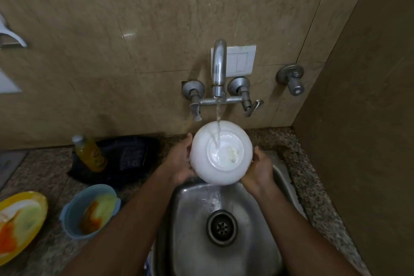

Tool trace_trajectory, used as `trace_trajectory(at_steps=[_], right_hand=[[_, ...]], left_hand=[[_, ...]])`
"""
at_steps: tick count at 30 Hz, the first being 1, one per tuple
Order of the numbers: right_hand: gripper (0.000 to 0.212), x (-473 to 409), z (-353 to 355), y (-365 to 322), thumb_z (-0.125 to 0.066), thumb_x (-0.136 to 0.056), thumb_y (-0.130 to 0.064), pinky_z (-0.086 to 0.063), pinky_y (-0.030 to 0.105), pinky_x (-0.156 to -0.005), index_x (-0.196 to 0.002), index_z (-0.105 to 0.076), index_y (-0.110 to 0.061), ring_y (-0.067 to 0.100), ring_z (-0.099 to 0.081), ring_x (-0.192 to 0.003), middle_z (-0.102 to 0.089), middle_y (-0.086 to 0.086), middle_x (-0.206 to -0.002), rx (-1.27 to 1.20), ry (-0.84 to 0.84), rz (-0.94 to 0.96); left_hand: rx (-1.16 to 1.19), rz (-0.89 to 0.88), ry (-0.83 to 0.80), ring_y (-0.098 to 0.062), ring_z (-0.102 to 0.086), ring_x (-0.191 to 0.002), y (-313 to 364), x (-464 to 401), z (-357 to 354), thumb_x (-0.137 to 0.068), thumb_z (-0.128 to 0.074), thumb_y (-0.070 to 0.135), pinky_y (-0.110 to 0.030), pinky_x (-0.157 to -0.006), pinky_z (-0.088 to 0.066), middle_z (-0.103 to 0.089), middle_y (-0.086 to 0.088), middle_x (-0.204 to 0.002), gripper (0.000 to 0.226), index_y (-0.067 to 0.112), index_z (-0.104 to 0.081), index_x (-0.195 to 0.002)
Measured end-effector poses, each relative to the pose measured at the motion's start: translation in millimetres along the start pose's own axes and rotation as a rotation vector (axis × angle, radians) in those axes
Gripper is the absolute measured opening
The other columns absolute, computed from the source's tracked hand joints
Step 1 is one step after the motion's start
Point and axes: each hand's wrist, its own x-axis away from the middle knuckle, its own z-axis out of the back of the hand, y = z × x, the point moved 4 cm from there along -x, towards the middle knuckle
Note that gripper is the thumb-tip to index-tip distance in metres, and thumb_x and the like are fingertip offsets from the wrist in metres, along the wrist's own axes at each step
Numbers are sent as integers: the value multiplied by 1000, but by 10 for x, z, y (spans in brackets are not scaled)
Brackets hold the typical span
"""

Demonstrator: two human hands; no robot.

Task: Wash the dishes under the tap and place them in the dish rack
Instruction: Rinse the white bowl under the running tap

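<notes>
A white bowl (201,159) is held upside down under the running tap (218,67), above the steel sink (264,231). Water strikes its base ring and runs off the near edge into the basin. My left hand (179,163) grips the bowl's left side, and my right hand (257,170) grips its right side. A dirty blue bowl (74,210) with orange and green smears stands on the counter to the left. At the far left lies a soiled yellow plate (38,219). No dish rack is in view.
A bottle of yellow dish liquid (89,152) stands on a dark cloth (130,159) behind the blue bowl. Two tap handles (195,107) and a wall valve (291,78) stick out of the tiled wall. A side wall closes off the right.
</notes>
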Motion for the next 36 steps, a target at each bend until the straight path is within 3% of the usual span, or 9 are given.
trace_trajectory(at_steps=[4,10,12,15,18,21,23,28,36], right_hand=[[45,113,-44,47,-40,-100,-42,-51,45,-95,-118,-68,-12,31,-66,-105,-72,13,-112,120,-15,77],[35,219,-19,50,-45,-89,-35,-48,27,-53,-76,-65,-9,29,-59,-66,-65,11,-72,293,110,118],[34,176,-22,47,-52,-77,-28,-44,31,-59,-66,-52,4,28,-54,-66,-55,10,-72,343,124,105],[30,132,-121,-81,-48,-88,-7,-49,40,-71,-89,-57,21,37,-63,-83,-65,26,-90,626,53,197],[6,304,-341,-400,-59,-85,-20,-49,32,-69,-86,-63,-15,24,-64,-79,-69,12,-88,730,-109,474],[17,402,-627,-736,-58,-96,-37,-49,29,-70,-112,-53,-33,11,-63,-90,-64,-8,-101,886,-95,606],[29,423,-811,-924,-50,-98,-47,-47,30,-70,-119,-54,-27,8,-62,-90,-64,-12,-99,1109,-24,699],[33,387,-950,-1115,-44,-100,-46,-40,30,-62,-99,-62,-19,13,-60,-73,-66,-7,-81,1422,218,880],[25,465,-1100,-1071,-51,-100,-34,-29,26,-57,-95,-61,-11,15,-45,-60,-51,-1,-71,1760,296,1203]], left_hand=[[11,133,-3,-36,-62,-101,-136,47,59,-94,-38,66,-57,-78,-54,-64,-14,-112,56,19,-60,-115],[44,259,-33,-48,-59,-110,-237,64,235,-85,-52,24,-67,-89,-49,-59,-26,-124,41,4,-56,-120],[5,256,-17,-47,-60,-108,-327,90,273,-91,-49,14,-64,-91,-49,-62,-26,-116,30,-2,-57,-115],[-55,209,-18,-43,-62,-99,-445,121,305,-94,-42,-6,-57,-93,-51,-62,-26,-107,18,-8,-55,-106],[-119,70,42,-36,-65,-94,-473,58,352,-88,-49,-11,-44,-68,-61,-65,-23,-112,34,-4,-56,-121],[-203,-142,126,-35,-65,-102,-362,50,320,-88,-52,-6,-42,-70,-59,-67,-18,-118,41,7,-58,-126],[-327,-257,169,-30,-64,-103,-274,89,283,-90,-52,-1,-39,-74,-58,-66,-10,-118,42,16,-58,-128],[-421,-322,142,-28,-60,-106,-319,142,196,-94,-51,5,-47,-82,-58,-61,-3,-119,45,32,-50,-129],[-422,-359,204,-28,-62,-107,-395,128,244,-92,-50,2,-54,-90,-54,-65,-4,-120,46,29,-56,-128]])
